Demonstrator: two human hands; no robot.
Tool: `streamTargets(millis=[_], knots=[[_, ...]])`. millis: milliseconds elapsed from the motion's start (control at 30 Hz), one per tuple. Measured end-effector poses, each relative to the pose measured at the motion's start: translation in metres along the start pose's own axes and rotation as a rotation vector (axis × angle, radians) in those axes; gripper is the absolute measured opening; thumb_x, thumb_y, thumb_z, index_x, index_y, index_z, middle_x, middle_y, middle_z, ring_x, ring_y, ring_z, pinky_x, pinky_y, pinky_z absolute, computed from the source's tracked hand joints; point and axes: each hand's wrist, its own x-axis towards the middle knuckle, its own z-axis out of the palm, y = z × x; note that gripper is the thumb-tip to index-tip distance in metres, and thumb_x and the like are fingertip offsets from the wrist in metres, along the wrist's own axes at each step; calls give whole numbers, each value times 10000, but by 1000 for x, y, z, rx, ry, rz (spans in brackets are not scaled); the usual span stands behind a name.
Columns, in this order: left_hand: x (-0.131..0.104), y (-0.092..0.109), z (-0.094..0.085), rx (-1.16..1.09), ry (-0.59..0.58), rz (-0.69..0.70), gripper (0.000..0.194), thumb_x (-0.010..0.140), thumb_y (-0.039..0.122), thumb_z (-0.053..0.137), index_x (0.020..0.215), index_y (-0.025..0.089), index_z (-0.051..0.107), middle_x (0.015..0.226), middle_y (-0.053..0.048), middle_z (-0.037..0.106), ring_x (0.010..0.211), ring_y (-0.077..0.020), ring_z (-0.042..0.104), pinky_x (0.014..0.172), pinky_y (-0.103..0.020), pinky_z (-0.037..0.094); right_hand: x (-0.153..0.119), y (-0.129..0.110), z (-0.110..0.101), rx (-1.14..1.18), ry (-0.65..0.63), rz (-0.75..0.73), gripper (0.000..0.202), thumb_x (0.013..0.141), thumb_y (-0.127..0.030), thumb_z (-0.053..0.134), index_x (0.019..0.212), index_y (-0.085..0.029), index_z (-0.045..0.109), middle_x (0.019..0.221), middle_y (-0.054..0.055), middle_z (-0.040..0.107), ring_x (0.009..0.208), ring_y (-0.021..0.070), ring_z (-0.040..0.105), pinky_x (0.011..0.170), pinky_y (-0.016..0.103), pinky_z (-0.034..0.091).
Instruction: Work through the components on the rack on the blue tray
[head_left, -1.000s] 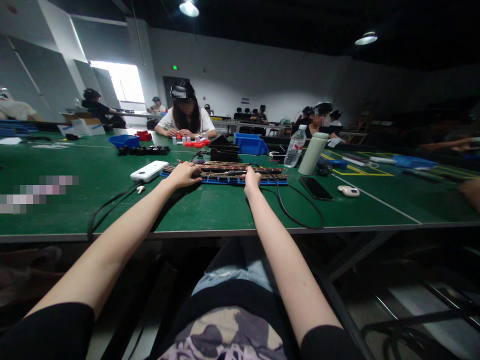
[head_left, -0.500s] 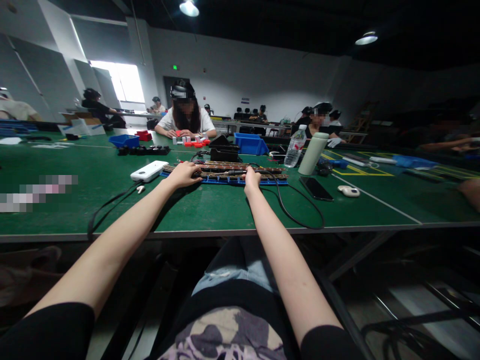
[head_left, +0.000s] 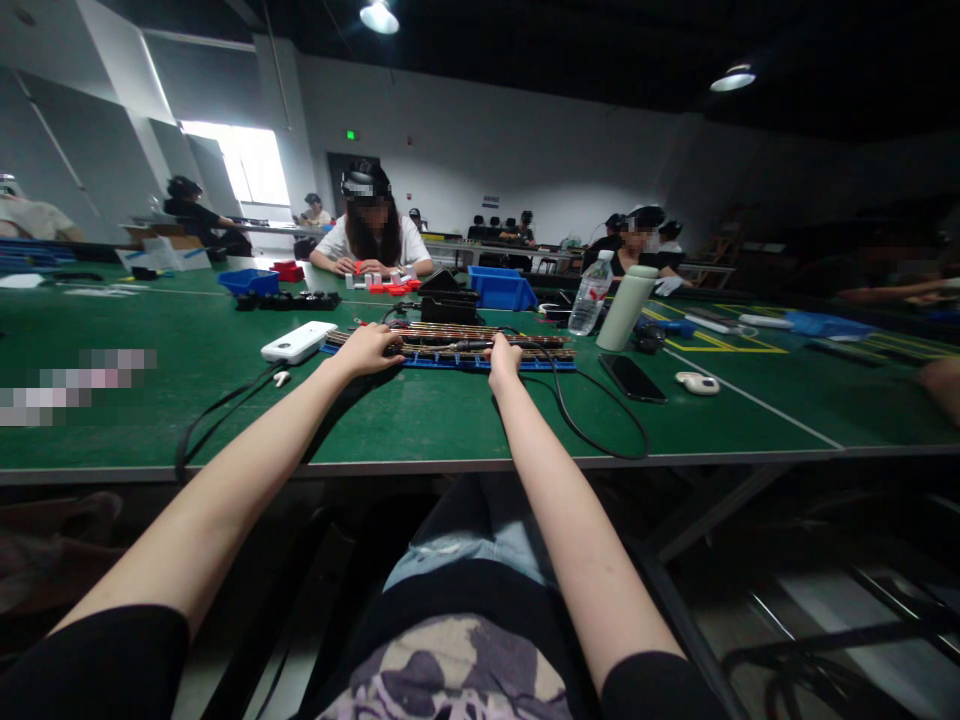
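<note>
A long blue rack (head_left: pixel 450 362) holding rows of thin brownish strips lies across the green table. My left hand (head_left: pixel 369 350) rests over the rack's left part, its fingers bent onto the strips; what lies beneath the fingertips is hidden. My right hand (head_left: pixel 504 356) is closed around the end of a dark pen-like tool (head_left: pixel 472 345) with a black cable (head_left: pixel 562 400). The tool lies level above the strips and points left toward my left hand. Its tip is too small to make out.
Left of the rack lie a white device (head_left: pixel 298 342) and an earbud (head_left: pixel 281 379). Rightward are a phone (head_left: pixel 634 377), an earbud case (head_left: pixel 697 383), a green flask (head_left: pixel 627 308) and a water bottle (head_left: pixel 591 292). Blue bin (head_left: pixel 501 288) behind; a person (head_left: pixel 371 225) sits opposite.
</note>
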Motion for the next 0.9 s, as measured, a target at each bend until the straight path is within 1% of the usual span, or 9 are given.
streamTargets(millis=[167, 433, 667, 800, 900], knots=[[0, 0, 0, -7, -2, -4, 359, 943, 498, 636, 1147, 242, 781, 1193, -110, 767, 1124, -315, 684, 979, -393, 527, 0, 0, 0, -6, -11, -1, 247, 935, -263, 639, 708, -256, 542, 593, -30, 595, 632, 172, 588, 668, 267, 512], [0, 0, 0, -18, -6, -8, 380, 932, 494, 640, 1166, 229, 782, 1195, -125, 770, 1124, -331, 691, 987, -415, 529, 0, 0, 0, -1, -13, 0, 230, 928, -262, 640, 716, -254, 550, 608, -25, 606, 637, 174, 593, 668, 275, 509], [0, 0, -1, -4, -16, -5, 375, 952, 506, 635, 1166, 233, 777, 1203, -115, 763, 1122, -314, 684, 972, -389, 522, -1, -2, -1, 2, -13, -6, 239, 920, -251, 644, 700, -251, 550, 586, -25, 604, 643, 170, 595, 682, 271, 527], [0, 2, -2, 24, -32, -5, 403, 960, 500, 626, 1194, 208, 775, 1219, -135, 761, 1134, -323, 684, 985, -398, 522, 0, -4, -1, 39, -3, -26, 198, 902, -246, 639, 710, -242, 591, 551, -34, 591, 615, 173, 600, 648, 270, 535], [0, 3, -2, 32, -26, -4, 388, 960, 491, 629, 1194, 218, 774, 1221, -126, 762, 1143, -320, 687, 998, -399, 521, 0, -7, 0, 78, 20, -58, 212, 903, -257, 622, 693, -243, 594, 534, -33, 580, 593, 176, 601, 629, 273, 534]])
